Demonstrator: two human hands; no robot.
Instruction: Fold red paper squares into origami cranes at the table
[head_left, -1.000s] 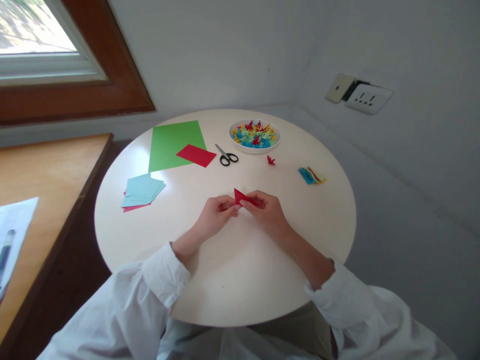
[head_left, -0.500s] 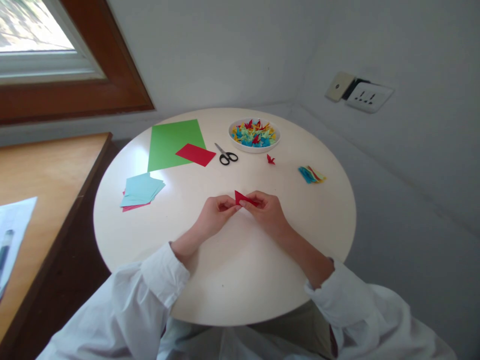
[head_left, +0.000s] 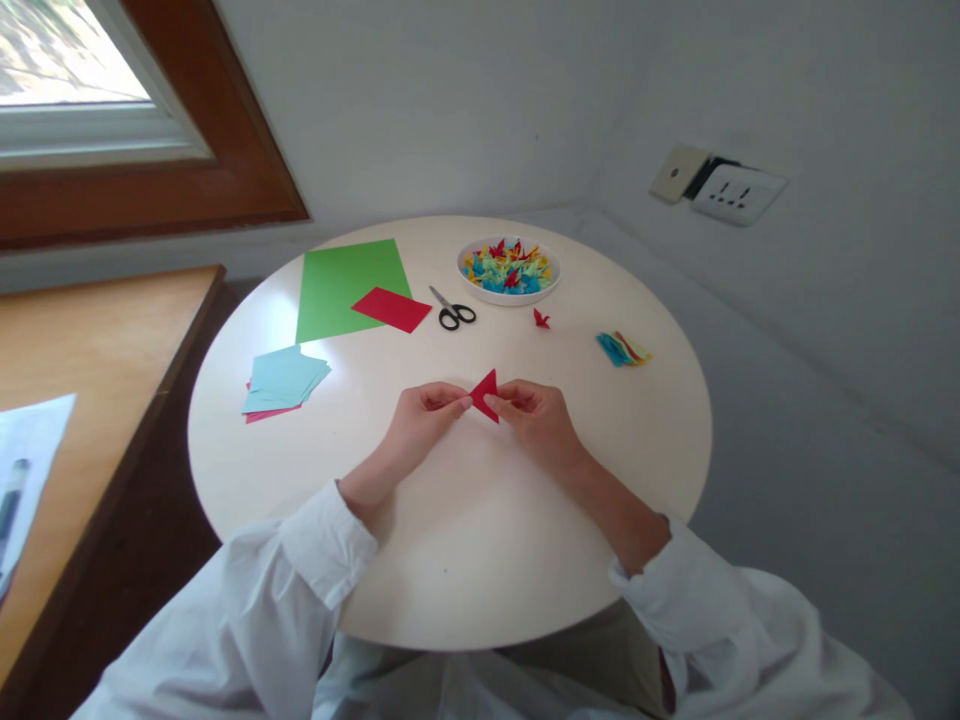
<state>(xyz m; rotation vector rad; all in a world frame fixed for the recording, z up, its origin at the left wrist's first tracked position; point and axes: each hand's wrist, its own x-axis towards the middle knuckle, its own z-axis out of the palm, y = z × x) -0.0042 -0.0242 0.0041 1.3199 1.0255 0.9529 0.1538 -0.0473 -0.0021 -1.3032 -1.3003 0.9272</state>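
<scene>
A small folded red paper (head_left: 487, 392), triangular in outline, is held between my two hands above the round table. My left hand (head_left: 426, 412) pinches its left corner between thumb and fingers. On the opposite side my right hand (head_left: 536, 412) grips it, the thumb lying on the front face and the other fingers behind. Those fingers cover part of the paper's right edge. Beyond the hands, a little to the right, a finished-looking red paper crane (head_left: 541, 319) lies on the table.
Black-handled scissors (head_left: 454, 312) lie near a white dish (head_left: 510, 298) of colourful paper cranes. A red sheet (head_left: 391, 309) overlaps a green sheet (head_left: 330, 290). Pale blue squares (head_left: 283, 376) are stacked at left, folded coloured papers (head_left: 624, 350) at right. The round white table (head_left: 465, 540) stands by the wall.
The folded red paper has been turned between my hands, so a point now faces left and its wide side is at right. My left hand has shifted slightly left.
</scene>
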